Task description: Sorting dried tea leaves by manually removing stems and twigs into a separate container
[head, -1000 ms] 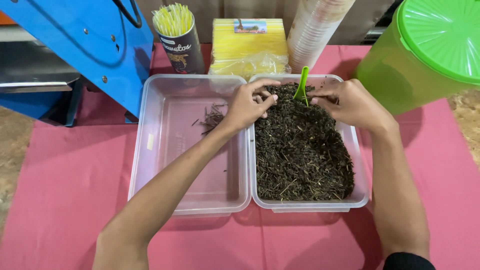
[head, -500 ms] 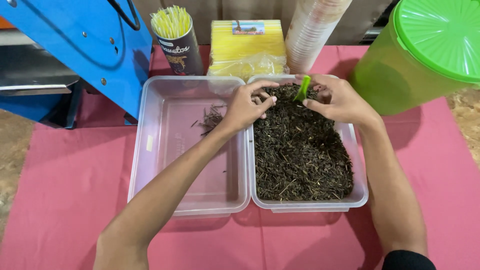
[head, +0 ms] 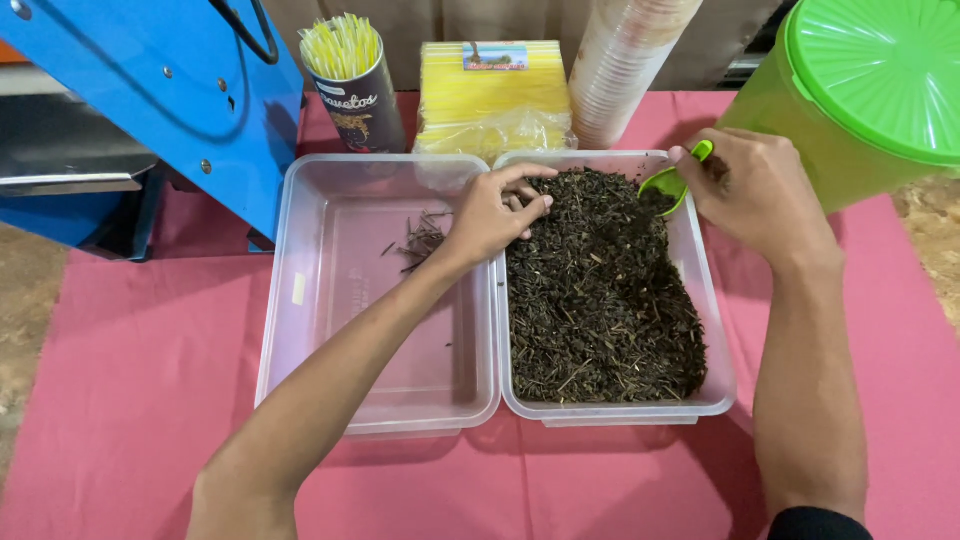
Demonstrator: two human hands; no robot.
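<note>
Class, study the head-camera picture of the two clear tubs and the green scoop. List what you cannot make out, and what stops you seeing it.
1. Green scoop: its handle is mostly hidden inside the right hand.
2. Left hand: its fingertips sink into the dried leaves, so any pinch is unseen.
3. Green bucket, cup stack and blue machine: cut off by the frame edges.
4. Right tub: its floor is buried under leaves.

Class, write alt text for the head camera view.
A right hand holds a green scoop at a clear tub of dried tea leaves, while the left hand rests on them beside a nearly empty tub.
</note>
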